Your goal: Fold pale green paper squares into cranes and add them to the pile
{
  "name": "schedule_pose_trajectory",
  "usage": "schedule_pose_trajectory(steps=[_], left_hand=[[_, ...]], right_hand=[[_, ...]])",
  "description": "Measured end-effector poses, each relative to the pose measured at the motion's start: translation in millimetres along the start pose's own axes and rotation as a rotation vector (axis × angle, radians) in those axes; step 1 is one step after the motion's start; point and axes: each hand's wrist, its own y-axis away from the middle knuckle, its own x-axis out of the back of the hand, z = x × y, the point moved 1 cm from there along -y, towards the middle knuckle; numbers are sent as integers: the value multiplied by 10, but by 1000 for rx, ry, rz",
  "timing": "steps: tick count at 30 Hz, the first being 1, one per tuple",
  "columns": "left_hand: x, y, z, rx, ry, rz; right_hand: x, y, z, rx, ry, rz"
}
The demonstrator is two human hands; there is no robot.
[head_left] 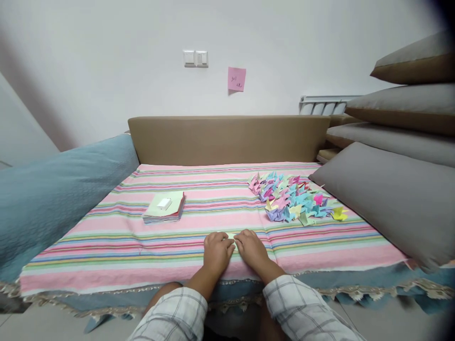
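Observation:
Close to the front edge of the striped cloth, my left hand point(217, 247) and my right hand point(250, 246) meet over a small pale green piece of paper point(231, 236). The fingers of both hands are bent and pinch the paper from either side, so most of it is hidden beneath them. To the right and farther back lies a heap of folded paper cranes point(291, 196) in many colours. A stack of square coloured paper point(167, 208) sits to the left, pale green on top, with a small white block point(164, 203) resting on it.
The striped cloth point(213, 189) covers a sofa seat, backed by a brown backrest point(227, 139). Grey cushions point(384, 199) are piled along the right side. A blue-covered armrest point(71, 184) bounds the left. A pink sticky note point(236, 79) and switches point(195, 58) are on the wall.

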Motion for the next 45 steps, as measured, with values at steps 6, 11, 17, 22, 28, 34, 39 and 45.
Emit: schedule_pose_trajectory(steps=[6,11,17,22,28,34,39,45], left_hand=[[-58,-1,55,122,35,24],[-73,-20,27,200,74,24],[-96,16,34,191,61,93],[-83,42,55,203,49,124],[-54,31,53,204,60,79],[-52,22,31,271,76,54],[-8,-23,29,171,33,121],[73,-261,-57,49,153,-212]], right_hand=[[-3,-90,-12,-128,40,-16],[11,-97,-80,-180,107,-13],[72,-156,-128,-161,134,-13],[84,-112,-156,-97,111,15],[2,-33,-105,-91,-26,51],[-49,-8,-62,-196,-127,74],[-29,8,-61,-181,-150,75],[-47,35,-16,-151,-152,90]])
